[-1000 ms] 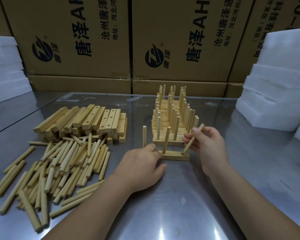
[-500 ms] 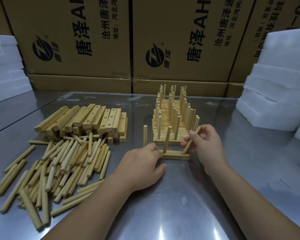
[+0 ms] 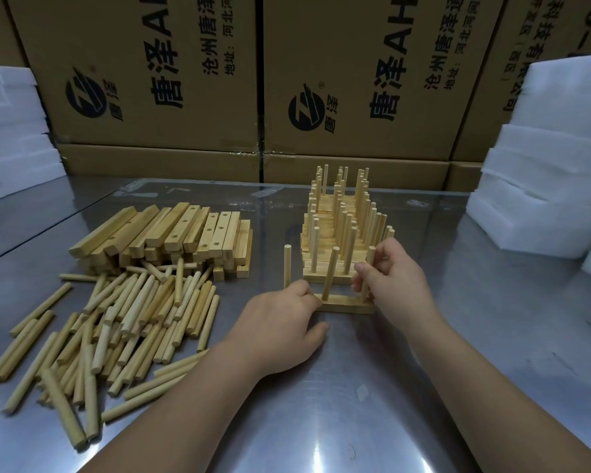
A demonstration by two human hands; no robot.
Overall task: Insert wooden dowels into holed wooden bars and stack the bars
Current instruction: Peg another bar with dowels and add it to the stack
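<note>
Wooden bar (image 3: 347, 306) holds three upright dowels (image 3: 331, 273); right hand (image 3: 391, 278) pinches one, left hand (image 3: 280, 322) grips bar.

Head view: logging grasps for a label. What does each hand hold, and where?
The right hand pinches the rightmost dowel at mid-length, its foot in the bar. The left hand grips the bar's left end.
</note>
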